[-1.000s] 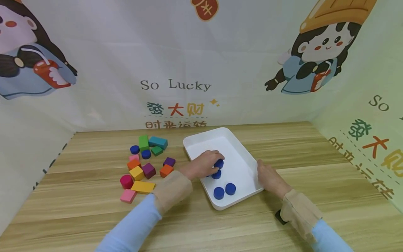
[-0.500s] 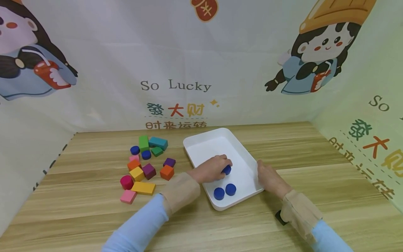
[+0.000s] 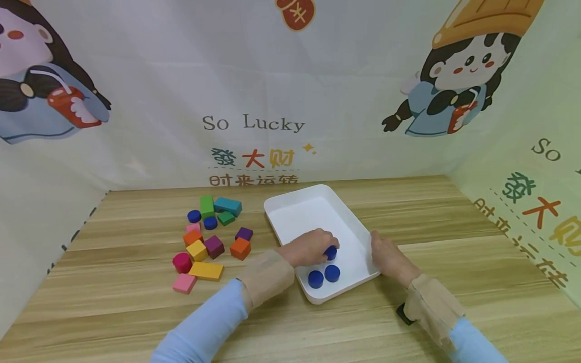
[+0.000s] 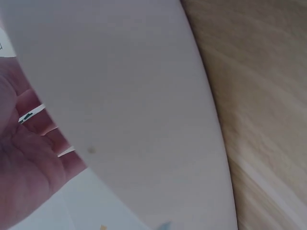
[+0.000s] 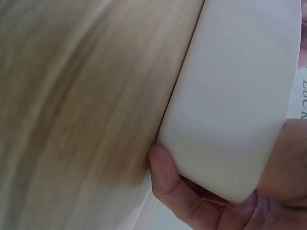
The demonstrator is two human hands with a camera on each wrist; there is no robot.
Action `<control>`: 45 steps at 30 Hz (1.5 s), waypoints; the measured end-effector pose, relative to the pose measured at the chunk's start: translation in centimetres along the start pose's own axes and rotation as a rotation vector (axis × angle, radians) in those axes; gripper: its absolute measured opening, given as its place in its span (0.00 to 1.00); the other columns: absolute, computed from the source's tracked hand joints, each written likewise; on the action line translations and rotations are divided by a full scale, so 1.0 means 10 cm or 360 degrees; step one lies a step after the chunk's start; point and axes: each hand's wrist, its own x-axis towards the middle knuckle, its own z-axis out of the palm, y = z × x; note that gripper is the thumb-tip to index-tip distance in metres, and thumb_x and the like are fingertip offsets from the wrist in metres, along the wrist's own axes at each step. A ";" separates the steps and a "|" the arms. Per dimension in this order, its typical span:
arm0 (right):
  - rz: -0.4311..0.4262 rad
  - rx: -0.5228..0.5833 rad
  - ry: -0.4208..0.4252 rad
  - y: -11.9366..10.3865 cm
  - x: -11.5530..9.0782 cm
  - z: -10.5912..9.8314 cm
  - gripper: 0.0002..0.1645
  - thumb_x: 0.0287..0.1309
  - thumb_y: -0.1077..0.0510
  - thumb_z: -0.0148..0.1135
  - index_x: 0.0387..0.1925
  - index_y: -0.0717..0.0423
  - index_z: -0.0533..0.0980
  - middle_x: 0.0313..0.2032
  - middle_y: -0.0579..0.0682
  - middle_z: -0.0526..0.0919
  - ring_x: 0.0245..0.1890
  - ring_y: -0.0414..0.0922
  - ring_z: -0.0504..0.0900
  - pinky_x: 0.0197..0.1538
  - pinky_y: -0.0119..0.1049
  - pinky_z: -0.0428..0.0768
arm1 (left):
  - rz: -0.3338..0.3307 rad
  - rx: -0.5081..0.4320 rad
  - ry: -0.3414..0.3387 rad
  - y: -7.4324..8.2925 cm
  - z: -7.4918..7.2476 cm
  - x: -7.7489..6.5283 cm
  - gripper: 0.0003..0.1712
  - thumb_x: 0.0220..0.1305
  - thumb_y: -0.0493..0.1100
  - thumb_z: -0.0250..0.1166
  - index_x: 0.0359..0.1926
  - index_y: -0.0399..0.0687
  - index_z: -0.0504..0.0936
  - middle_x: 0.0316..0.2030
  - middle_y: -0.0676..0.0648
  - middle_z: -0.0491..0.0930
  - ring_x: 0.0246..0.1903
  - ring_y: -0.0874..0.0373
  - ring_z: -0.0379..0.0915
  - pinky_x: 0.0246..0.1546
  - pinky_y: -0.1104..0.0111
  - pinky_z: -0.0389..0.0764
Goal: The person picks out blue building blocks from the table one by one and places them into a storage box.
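A white tray (image 3: pixel 297 201) lies on the wooden table, and my left hand (image 3: pixel 308 247) reaches in over its left side. Its fingers curl over a short blue cylinder block (image 3: pixel 331 253) on the tray floor. Two more blue cylinder blocks stand nearer the front, one at the left (image 3: pixel 315 279) and one at the right (image 3: pixel 333 274). What lies beneath the palm is hidden. My right hand (image 3: pixel 390 258) grips the tray's right side near the front corner; in the right wrist view, its finger (image 5: pixel 165 172) wraps under the tray wall (image 5: pixel 225 105).
Left of the tray, coloured blocks lie scattered, among them a yellow plank (image 3: pixel 206 271), an orange cube (image 3: pixel 240 248), a red cylinder (image 3: pixel 182 262) and a teal block (image 3: pixel 228 206). Two blue cylinders, one of them here (image 3: pixel 210 223), lie there too. A printed cloth (image 3: pixel 254 91) stands behind the table.
My left hand has moved right and toward the front of the tray, bringing a blue cylinder block close to the front pair. The right hand has stayed on the tray's side.
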 end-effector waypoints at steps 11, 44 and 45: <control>-0.0003 -0.0002 -0.0040 -0.01 -0.01 -0.01 0.21 0.50 0.77 0.45 0.47 0.85 0.55 0.17 0.64 0.74 0.12 0.44 0.70 0.14 0.34 0.73 | -0.0064 0.0038 -0.0059 0.03 0.03 0.00 0.16 0.54 0.33 0.60 0.45 0.39 0.78 0.43 0.42 0.81 0.43 0.55 0.73 0.48 0.68 0.75; -0.0099 -0.0024 0.0067 0.01 -0.01 0.02 0.17 0.46 0.79 0.46 0.41 0.83 0.59 0.13 0.59 0.70 0.10 0.43 0.66 0.11 0.34 0.71 | -0.0156 -0.0018 -0.0113 0.04 0.06 -0.01 0.20 0.51 0.36 0.63 0.49 0.41 0.77 0.46 0.43 0.79 0.44 0.57 0.72 0.47 0.68 0.75; -0.0092 -0.0024 0.0062 0.01 -0.01 0.02 0.17 0.46 0.79 0.46 0.41 0.83 0.59 0.13 0.59 0.70 0.10 0.43 0.67 0.12 0.34 0.71 | -0.0157 -0.0049 -0.0118 0.03 0.05 -0.02 0.20 0.52 0.36 0.63 0.49 0.41 0.77 0.46 0.42 0.79 0.43 0.58 0.71 0.47 0.69 0.75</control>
